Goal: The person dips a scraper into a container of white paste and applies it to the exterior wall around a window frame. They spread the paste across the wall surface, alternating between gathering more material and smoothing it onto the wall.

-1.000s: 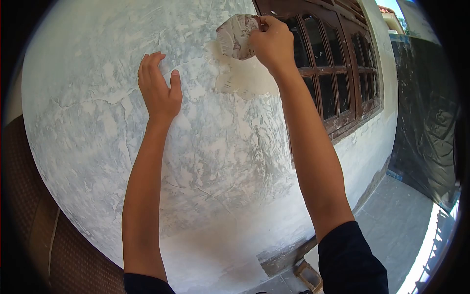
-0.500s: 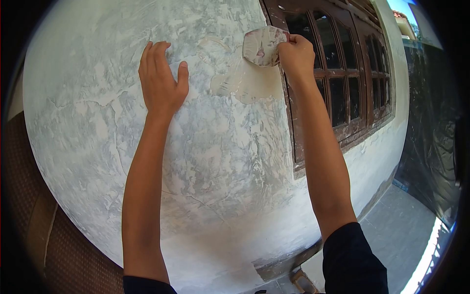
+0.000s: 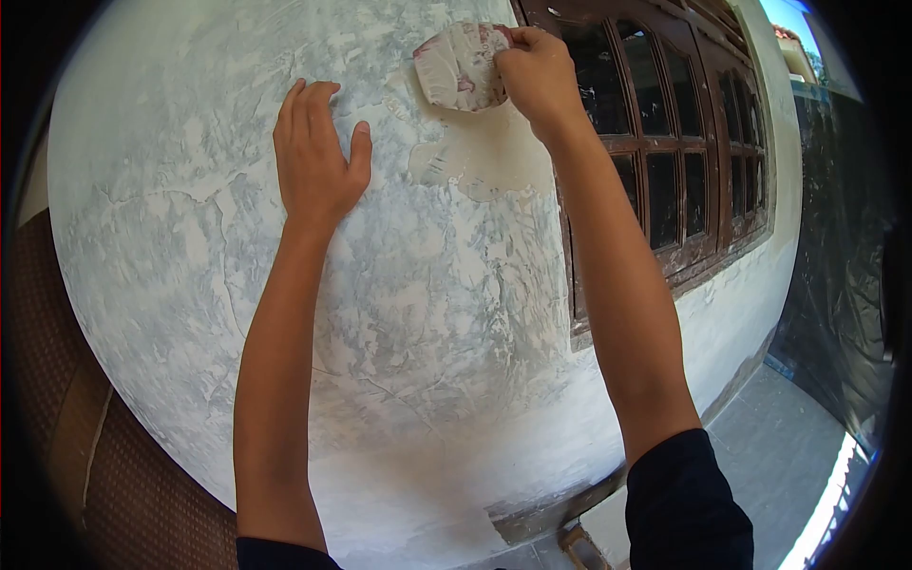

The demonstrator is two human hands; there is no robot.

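My right hand [image 3: 538, 76] grips a round, putty-smeared spreading card [image 3: 460, 66] and presses it against a patchy grey-white plastered wall [image 3: 190, 247], high up beside the window. Just below the card lies a smooth patch of fresh cream putty [image 3: 484, 157]. My left hand [image 3: 318, 157] rests flat on the wall with fingers spread, to the left of the patch and holding nothing. Both arms reach up, dark sleeves at the bottom of the view.
A dark brown wooden window frame [image 3: 665, 142] with many small panes runs along the wall to the right. Black plastic sheeting [image 3: 836, 285] hangs at far right. Grey floor tiles [image 3: 779, 456] lie below. A brown woven surface [image 3: 57, 418] sits at left.
My right hand has swept the card left and upward from the window frame's edge onto the wall above the putty patch. The left hand has stayed flat on the wall.
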